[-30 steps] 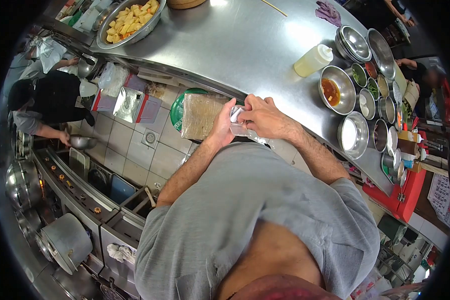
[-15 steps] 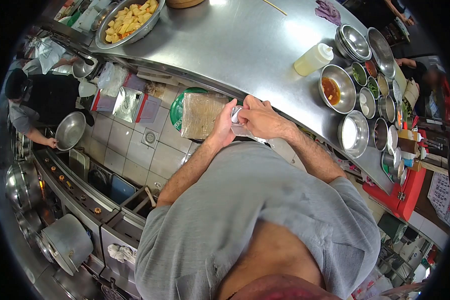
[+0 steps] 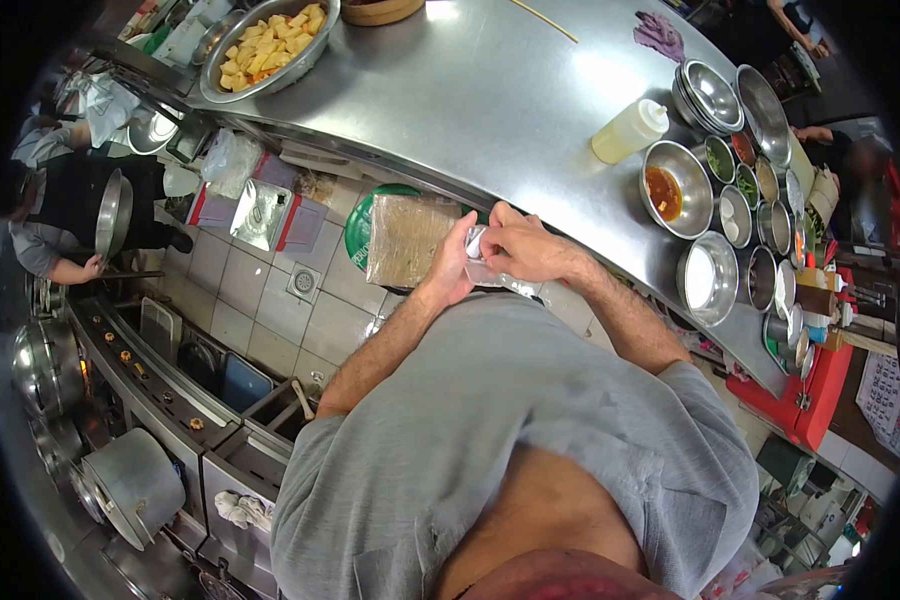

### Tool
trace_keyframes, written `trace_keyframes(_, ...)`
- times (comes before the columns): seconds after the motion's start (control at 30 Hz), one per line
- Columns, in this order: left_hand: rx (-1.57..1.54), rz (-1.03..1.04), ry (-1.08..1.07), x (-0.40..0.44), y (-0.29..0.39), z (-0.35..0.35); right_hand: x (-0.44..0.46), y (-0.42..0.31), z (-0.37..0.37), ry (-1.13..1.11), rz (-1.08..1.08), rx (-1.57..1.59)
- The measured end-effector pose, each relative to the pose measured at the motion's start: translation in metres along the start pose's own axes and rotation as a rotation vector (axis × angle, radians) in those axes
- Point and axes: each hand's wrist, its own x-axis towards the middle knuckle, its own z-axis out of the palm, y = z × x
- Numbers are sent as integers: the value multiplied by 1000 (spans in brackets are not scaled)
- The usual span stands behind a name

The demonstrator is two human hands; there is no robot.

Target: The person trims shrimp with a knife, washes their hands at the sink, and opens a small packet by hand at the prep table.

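Observation:
In front of my waist, both hands meet around a small white object (image 3: pixel 476 241) with clear plastic (image 3: pixel 490 277) hanging below it; its kind is partly hidden by my fingers. My left hand (image 3: pixel 452 268) supports it from the left, thumb upward. My right hand (image 3: pixel 532 247) curls over it from the right, fingertips pinched at the white part. Just beyond my left hand lies a brown, flat-topped block wrapped in clear film (image 3: pixel 405 240), above a green round lid or stool top (image 3: pixel 358 236).
A steel counter (image 3: pixel 470 90) runs ahead, with a bowl of yellow chunks (image 3: pixel 278 50), a squeeze bottle (image 3: pixel 630 132), a bowl of brown sauce (image 3: pixel 675 190) and several metal containers. At left, a co-worker (image 3: pixel 85 205) holds a metal bowl (image 3: pixel 115 212) near the stove (image 3: pixel 145 375).
The co-worker's metal bowl has turned from face-on to nearly edge-on and moved closer to their body. My hands stay together on the white object, with only slight finger movement.

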Motion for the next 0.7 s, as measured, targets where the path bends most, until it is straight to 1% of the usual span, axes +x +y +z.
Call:
trace_keyframes(0.07, -46, -41, -65, -2, 2, -2, 1, 7, 3, 17, -60, 5)
trace_keyframes(0.13, -57, -17, -75, -10, 6, 4, 1, 9, 5, 39, -67, 77)
trace_keyframes(0.17, -72, -31, -89, -13, 8, 6, -1, 4, 1, 16, -26, 110)
trace_keyframes(0.2, -87, -46, -104, -16, 9, 9, -1, 5, 3, 34, -12, 206)
trace_keyframes(0.23, -89, -56, -51, -22, 12, 16, -2, 3, 1, 31, -15, 248)
trace_keyframes(0.3, -94, -55, -49, -25, 14, 18, -3, -5, -4, 25, -29, 283)
trace_keyframes(0.37, -107, -65, -40, -26, 14, 15, -4, -13, -7, 20, 7, 396)
trace_keyframes(0.4, -113, -64, -37, -25, 13, 12, -3, -14, -8, 13, 8, 397)
trace_keyframes(0.47, -109, -52, -113, -21, 10, 2, -1, -11, -8, 11, -32, 250)
trace_keyframes(0.5, -94, -40, -146, -12, 4, -16, 1, -6, -4, 16, -49, 315)
trace_keyframes(0.53, -114, -58, -136, -14, 3, -17, -1, -14, -9, 9, -25, 208)
trace_keyframes(0.63, -117, -31, -139, -18, 9, -12, -1, -18, -12, -3, -35, 283)
trace_keyframes(0.7, -95, -11, -123, -20, 9, -13, 0, -17, -12, -6, -38, 265)
